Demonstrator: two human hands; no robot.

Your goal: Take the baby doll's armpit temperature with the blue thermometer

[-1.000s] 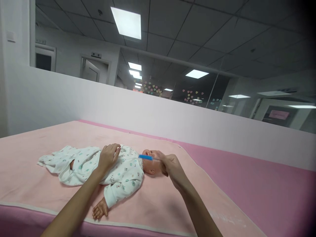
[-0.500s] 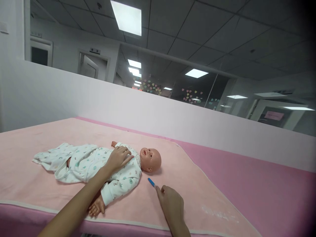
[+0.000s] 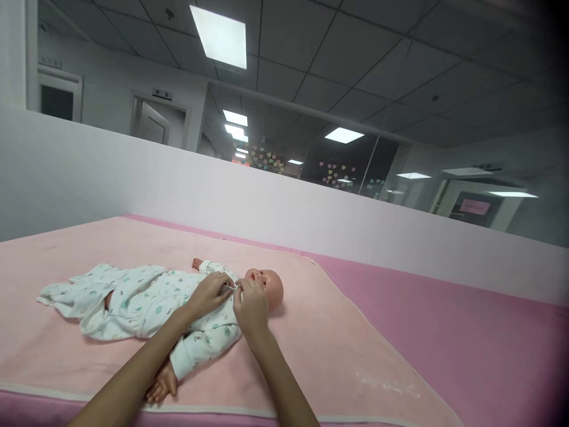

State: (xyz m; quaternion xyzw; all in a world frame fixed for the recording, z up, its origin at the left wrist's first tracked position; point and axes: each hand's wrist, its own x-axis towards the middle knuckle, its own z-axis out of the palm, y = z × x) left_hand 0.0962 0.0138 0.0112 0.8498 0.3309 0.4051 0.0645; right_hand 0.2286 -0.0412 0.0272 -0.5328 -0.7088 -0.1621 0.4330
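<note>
My left hand (image 3: 208, 295) and right hand (image 3: 251, 306) meet at the neck of the doll (image 3: 270, 288); the fingers (image 3: 222, 283) of both pinch its suit (image 3: 146, 299).

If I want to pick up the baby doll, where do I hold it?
Probably round the middle of the doll, coming from the near edge: it lies flat on its back, side-on, head to the right.

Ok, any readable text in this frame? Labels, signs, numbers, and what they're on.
No text is legible.
The door sign: too blurred to read.
The pink panel behind glass: too blurred.
The pale marks on the blanket: too faint.
The onesie: small printed pictures, no readable words.
</note>
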